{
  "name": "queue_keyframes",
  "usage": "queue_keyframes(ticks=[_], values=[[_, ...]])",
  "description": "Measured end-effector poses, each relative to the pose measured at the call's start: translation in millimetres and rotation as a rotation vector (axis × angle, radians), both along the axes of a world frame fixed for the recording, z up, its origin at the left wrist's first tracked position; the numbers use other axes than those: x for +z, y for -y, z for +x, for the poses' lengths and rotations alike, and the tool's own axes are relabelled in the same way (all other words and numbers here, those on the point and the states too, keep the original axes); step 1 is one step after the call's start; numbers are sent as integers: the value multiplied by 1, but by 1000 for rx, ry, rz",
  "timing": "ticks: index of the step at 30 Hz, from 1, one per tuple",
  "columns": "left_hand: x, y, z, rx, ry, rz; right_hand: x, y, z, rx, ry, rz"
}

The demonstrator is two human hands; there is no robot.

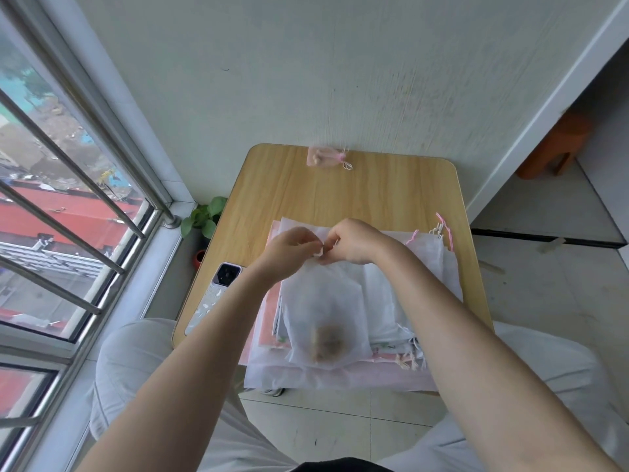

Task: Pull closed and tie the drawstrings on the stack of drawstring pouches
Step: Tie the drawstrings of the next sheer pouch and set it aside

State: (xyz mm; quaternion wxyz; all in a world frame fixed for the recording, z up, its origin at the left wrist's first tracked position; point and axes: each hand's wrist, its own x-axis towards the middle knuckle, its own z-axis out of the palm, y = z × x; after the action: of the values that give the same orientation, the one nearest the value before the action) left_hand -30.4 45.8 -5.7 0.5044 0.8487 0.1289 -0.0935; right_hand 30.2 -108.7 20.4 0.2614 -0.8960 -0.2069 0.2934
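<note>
A sheer white drawstring pouch (326, 311) with a brown lump inside lies on top of a stack of white and pink pouches (401, 294) on a small wooden table (340, 192). My left hand (292, 248) and my right hand (354, 241) meet at the pouch's gathered mouth, each pinching its white drawstring between fingertips. The string itself is mostly hidden by my fingers. A small pink pouch (325, 156), tied with a bow, lies at the table's far edge.
A phone (214, 298) lies at the table's left edge. Pink drawstring loops (444, 229) stick out at the stack's right. A potted plant (204, 216) stands on the floor by the window bars at left. The wall is right behind the table.
</note>
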Motion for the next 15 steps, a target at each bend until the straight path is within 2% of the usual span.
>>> queue_keyframes(ticks=[8,11,15], values=[[5,-8,2,-111,-155,283,-9,2,-1,-10,26,-52],[6,-9,1,-138,-170,330,-12,0,-1,-25,48,-38],[1,-13,-3,-116,-190,278,-14,3,1,-54,34,29]])
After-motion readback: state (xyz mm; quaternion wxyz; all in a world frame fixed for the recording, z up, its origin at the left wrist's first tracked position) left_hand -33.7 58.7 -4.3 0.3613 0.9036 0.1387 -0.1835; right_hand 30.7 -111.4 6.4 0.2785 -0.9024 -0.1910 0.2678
